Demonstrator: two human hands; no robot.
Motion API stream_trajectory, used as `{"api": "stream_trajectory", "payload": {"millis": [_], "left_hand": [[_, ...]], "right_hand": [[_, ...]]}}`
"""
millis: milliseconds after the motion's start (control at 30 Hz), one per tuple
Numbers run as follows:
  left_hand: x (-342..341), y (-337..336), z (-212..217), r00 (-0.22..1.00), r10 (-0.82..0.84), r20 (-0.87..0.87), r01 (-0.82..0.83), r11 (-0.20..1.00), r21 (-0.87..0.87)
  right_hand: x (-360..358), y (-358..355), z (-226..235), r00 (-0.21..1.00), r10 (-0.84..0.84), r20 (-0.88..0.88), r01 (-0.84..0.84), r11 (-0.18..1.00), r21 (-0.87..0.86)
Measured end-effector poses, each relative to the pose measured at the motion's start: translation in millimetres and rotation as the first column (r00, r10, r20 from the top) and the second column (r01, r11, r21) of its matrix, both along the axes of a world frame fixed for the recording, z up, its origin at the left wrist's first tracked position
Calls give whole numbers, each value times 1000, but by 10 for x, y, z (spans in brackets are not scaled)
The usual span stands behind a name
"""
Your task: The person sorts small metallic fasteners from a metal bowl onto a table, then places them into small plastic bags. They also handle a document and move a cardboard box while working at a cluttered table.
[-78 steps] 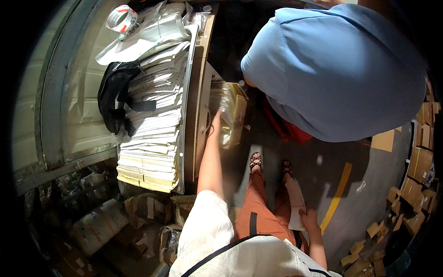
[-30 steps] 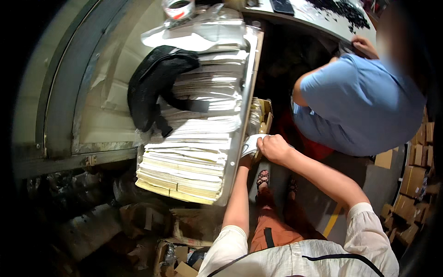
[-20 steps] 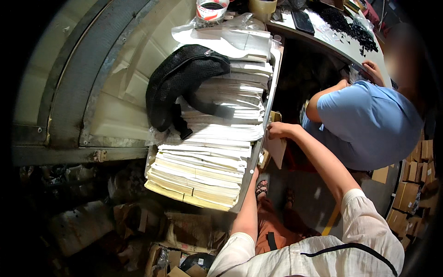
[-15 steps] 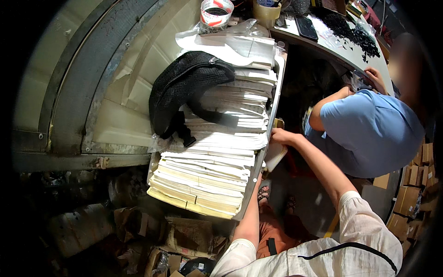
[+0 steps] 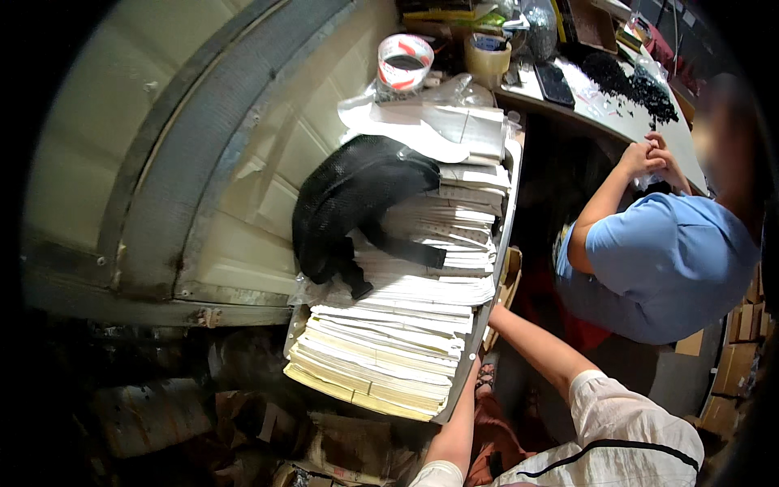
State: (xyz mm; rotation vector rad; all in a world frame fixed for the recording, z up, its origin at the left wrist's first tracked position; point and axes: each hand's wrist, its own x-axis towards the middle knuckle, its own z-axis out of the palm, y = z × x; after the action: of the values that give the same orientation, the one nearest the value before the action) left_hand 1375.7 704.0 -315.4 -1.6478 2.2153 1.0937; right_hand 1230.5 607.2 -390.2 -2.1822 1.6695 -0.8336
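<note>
I looked down on a long counter (image 5: 505,243) seen edge-on, its top buried under overlapping stacks of pale flattened paper sheets (image 5: 389,349) that ran from near me toward the far end. Beside it sat a person in a blue shirt (image 5: 665,268), hands clasped together over the far counter. A black mesh bag (image 5: 349,199) lay draped across the middle of the stacks, its strap trailing over the sheets. At the far end stood a roll of red-and-white tape (image 5: 404,63) and, just beside it, a roll of tan tape (image 5: 488,57).

Both my forearms reached up under the counter's right edge. My right hand (image 5: 493,312) and my left hand (image 5: 472,365) were hidden behind that edge, near a brown cardboard piece (image 5: 511,280) tucked below it. I could not tell whether the fingers of either hand were open or gripping anything.
</note>
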Motion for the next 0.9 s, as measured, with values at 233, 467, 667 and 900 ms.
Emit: {"api": "stream_trajectory", "payload": {"millis": [233,467,667,900], "left_hand": [[-208,477,393,996,90,-21,-92,945,-313],[-1212,1319,1413,817,-49,-574,229,942,246],[-1920,1815,4354,46,365,-930,748,605,274],[-1814,3584,5969,-494,551,-673,859,427,-281]], "right_hand": [[-330,1291,1476,995,83,58,-91,986,137],[-1646,4579,1918,994,-43,-96,105,429,897],[-2169,5436,2740,992,63,-107,78,349,934],[-2193,5514,3895,969,154,194,-248,642,725]]}}
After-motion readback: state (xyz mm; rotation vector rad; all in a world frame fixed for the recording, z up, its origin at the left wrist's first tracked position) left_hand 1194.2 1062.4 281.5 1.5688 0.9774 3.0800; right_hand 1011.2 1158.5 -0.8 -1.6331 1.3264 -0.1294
